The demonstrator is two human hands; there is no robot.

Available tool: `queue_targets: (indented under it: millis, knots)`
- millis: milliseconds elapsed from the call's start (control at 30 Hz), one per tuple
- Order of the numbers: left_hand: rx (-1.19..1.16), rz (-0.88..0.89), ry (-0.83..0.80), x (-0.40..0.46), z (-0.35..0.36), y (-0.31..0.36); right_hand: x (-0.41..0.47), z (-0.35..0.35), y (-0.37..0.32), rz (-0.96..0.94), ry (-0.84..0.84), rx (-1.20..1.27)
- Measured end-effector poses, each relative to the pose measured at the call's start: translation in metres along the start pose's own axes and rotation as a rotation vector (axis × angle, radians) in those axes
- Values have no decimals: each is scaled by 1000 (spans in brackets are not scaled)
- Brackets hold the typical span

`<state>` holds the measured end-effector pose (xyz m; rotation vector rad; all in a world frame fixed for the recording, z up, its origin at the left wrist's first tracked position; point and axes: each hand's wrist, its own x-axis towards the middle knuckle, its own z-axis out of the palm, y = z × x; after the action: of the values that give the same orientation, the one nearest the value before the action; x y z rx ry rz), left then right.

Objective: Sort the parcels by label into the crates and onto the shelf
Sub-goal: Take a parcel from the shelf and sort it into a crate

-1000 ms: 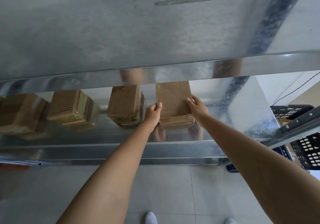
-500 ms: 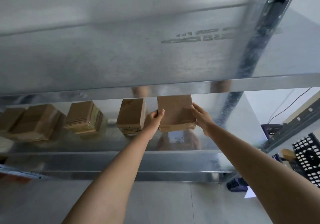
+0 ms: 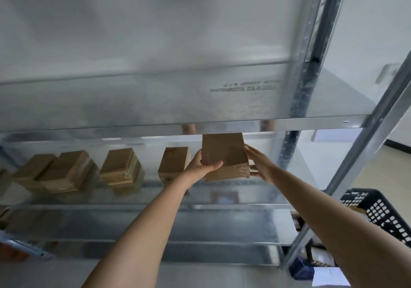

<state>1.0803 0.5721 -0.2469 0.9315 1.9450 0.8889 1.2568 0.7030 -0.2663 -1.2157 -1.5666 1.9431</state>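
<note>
Both hands, left gripping, right seemingly flat-fingered, steady the parcel on the shelf, lining it beside its neighbour.

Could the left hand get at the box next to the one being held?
Probably yes. The left hand grips the held parcel, and the neighbouring box stands right beside it on the shelf, nothing between, but the hand must let go first.

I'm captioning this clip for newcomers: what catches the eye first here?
Two bare arms reach up to a cardboard parcel on the metal shelf, left hand and right hand on its sides. Left of it runs a row of similar parcels. A black crate sits lower right.
</note>
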Motion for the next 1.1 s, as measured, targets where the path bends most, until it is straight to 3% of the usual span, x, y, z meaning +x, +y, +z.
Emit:
queue_targets:
  millis: [400,633,833,1100]
  knots:
    - [70,54,40,-14,-20,10,-31,-19,-19,-2,-186,-19]
    - [63,68,79,-12,-19,15,-33,-19,-14,-52,-155,-39]
    - [181,200,54,-6,-12,17,-33,-15,-12,-96,-131,7]
    - [138,-14,51,-8,4,27,-30,-10,-15,-25,-120,175]
